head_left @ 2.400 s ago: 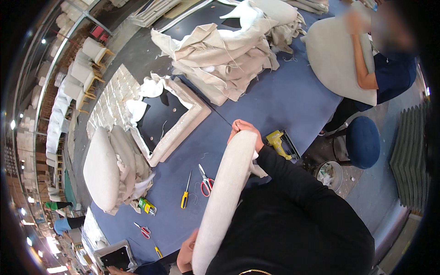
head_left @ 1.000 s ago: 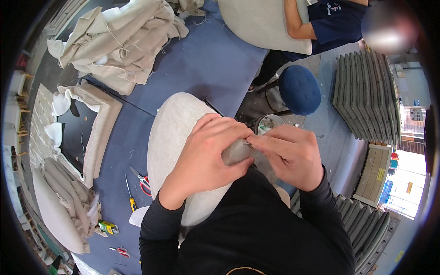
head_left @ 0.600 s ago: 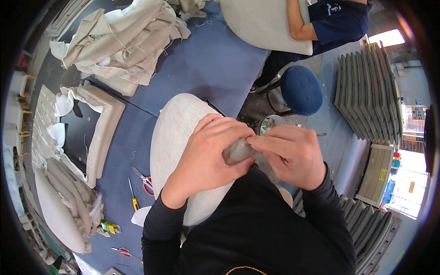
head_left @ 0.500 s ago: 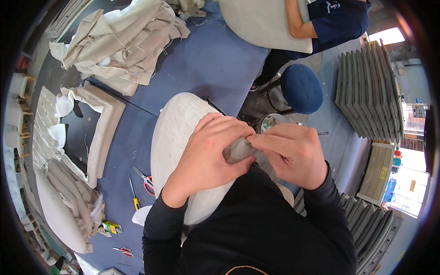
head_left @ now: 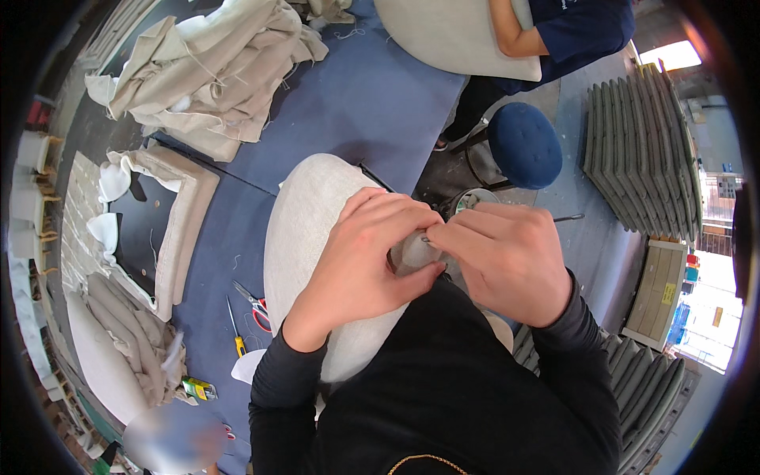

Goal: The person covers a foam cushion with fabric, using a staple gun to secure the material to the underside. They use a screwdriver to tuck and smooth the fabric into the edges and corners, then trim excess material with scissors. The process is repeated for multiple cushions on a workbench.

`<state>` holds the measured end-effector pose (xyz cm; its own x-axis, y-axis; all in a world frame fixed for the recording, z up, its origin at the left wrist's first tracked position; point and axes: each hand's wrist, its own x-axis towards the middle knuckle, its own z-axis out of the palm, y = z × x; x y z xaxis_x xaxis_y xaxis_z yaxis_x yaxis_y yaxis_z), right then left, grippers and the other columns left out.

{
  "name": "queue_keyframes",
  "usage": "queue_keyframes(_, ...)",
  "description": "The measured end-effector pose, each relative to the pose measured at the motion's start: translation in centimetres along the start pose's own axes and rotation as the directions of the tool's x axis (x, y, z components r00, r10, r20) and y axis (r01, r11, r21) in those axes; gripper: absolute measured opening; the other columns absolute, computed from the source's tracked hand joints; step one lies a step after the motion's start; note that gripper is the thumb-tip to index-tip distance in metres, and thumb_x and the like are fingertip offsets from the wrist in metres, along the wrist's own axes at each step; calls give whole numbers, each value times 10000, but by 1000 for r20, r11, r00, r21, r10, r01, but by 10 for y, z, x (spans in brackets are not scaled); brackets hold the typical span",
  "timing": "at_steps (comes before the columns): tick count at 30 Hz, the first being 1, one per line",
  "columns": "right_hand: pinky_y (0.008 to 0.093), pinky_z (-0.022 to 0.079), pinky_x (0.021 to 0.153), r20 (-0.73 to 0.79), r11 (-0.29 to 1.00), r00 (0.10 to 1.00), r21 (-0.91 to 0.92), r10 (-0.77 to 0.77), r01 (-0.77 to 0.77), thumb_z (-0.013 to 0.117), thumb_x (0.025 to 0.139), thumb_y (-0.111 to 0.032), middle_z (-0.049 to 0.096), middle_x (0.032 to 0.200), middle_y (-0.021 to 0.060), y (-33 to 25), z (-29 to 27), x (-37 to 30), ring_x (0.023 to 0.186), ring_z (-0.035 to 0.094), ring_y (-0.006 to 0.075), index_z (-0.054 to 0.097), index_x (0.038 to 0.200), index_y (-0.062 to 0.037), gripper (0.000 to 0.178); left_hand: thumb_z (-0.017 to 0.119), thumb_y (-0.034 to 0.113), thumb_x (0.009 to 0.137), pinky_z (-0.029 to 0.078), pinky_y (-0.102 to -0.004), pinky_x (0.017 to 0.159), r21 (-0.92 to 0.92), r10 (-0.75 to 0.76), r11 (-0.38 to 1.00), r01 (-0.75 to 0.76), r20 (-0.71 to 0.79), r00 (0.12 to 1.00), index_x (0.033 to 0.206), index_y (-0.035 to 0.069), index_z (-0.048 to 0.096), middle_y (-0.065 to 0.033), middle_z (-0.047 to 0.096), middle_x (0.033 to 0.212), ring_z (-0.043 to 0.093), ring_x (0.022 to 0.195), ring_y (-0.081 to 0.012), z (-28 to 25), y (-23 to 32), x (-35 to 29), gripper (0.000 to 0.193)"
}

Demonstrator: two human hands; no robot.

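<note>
A beige fabric-covered cushion panel point(head_left: 313, 210) with a rounded end lies across my front, partly over the table edge. My left hand point(head_left: 372, 257) is closed around its narrow grey-beige end point(head_left: 415, 255), thumb below and fingers above. My right hand point(head_left: 507, 257) pinches a thin metal rod-like tool point(head_left: 570, 218), whose flattened end sticks out to the right. Its other tip meets the fabric at the panel's end, between both hands' fingertips. The exact kind of tool cannot be made out.
Scissors point(head_left: 257, 309) and a yellow-handled screwdriver point(head_left: 240, 342) lie on the blue table point(head_left: 332, 103). Loose beige covers point(head_left: 214, 75) and a half-covered frame point(head_left: 186, 237) are left. A co-worker point(head_left: 570, 36) handles another panel beyond a blue stool point(head_left: 524, 145). Grey panels point(head_left: 641, 154) stand stacked right.
My right hand has turned slightly, and the tool's outer end has swung up and shows longer. A blurred person's head has come in at the lower left.
</note>
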<state>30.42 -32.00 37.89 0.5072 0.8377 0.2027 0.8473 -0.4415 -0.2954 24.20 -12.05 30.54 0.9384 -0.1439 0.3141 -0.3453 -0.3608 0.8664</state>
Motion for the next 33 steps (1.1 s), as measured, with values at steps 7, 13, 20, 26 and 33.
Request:
queue_keyframes(7,365,550,610,-142,936,981,345,130,-74,787,792,3,747,826,72,11,23,-6,714,722,267,772,941,-77,171,866,102,662,474,-435,1024,15,5,1000,-5,6,1000,1069,41,734,-113,760,1044,697,1005,-331,0,-1,-1,432)
queue_keyframes(13,351,551,623,-155,849,956,510,249,-139,798,799,52,750,806,110,7,37,-8,702,726,284,794,940,-54,176,858,101,658,469,-448,1041,0,-18,1000,18,-10,1000,1066,48,734,-103,756,1018,704,999,-339,-5,1,-3,429)
queue_keyframes(20,315,555,666,-139,893,987,450,80,-9,787,835,40,771,851,106,20,24,26,724,734,243,794,977,-26,156,901,143,680,405,-522,1169,19,-90,996,92,-72,993,1069,75,752,-75,767,1047,721,1088,-304,-34,14,-31,422)
queue_keyframes(26,259,545,771,139,449,920,840,368,-306,734,985,-18,790,912,68,68,156,51,813,697,92,753,1118,46,149,942,157,658,347,-570,1204,-28,-125,992,121,-199,972,1071,124,775,-74,783,1104,718,1157,-325,-83,33,-84,446)
queue_keyframes(33,324,638,749,460,480,847,699,266,-530,552,1012,73,763,1132,123,104,370,68,848,756,172,637,1452,10,452,924,316,718,368,-606,1198,174,-51,977,127,-385,922,1096,69,773,-171,748,1222,661,1252,-411,-117,57,-159,476)
